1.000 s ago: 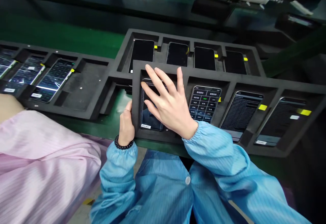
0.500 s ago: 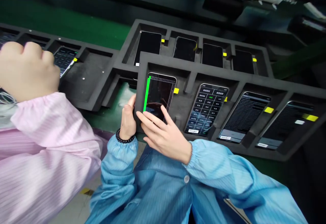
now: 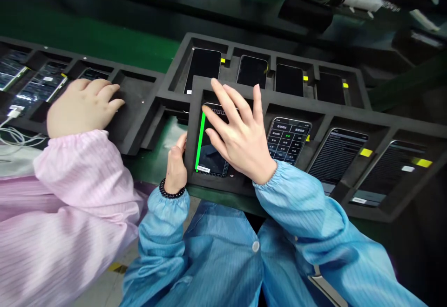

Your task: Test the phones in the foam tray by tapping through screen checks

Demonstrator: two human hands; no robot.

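My right hand [image 3: 240,134] is over a smartphone [image 3: 212,155], fingers spread and one fingertip at the top of the green bar along the screen's left side. White grid marks line parts of the screen's edges, and the hand hides its right side. The phone lies in the leftmost pocket of a black foam tray [image 3: 349,112]. At that tray's left edge, my left hand [image 3: 175,169] grips the side, its fingers partly hidden behind it. Beside the right wrist, another smartphone [image 3: 288,139] shows a menu of buttons.
Two more smartphones [image 3: 338,155] with text screens fill the tray's right pockets. Behind stands a second foam tray [image 3: 185,48] with several dark phones. On the left, a co-worker's hand [image 3: 82,106] is over another foam tray [image 3: 134,76]; a white cable [image 3: 14,113] lies near it.
My right hand has moved up the phone from its lower part to its top left corner. My left hand stays at the tray's edge. The co-worker's hand has moved right and opened.
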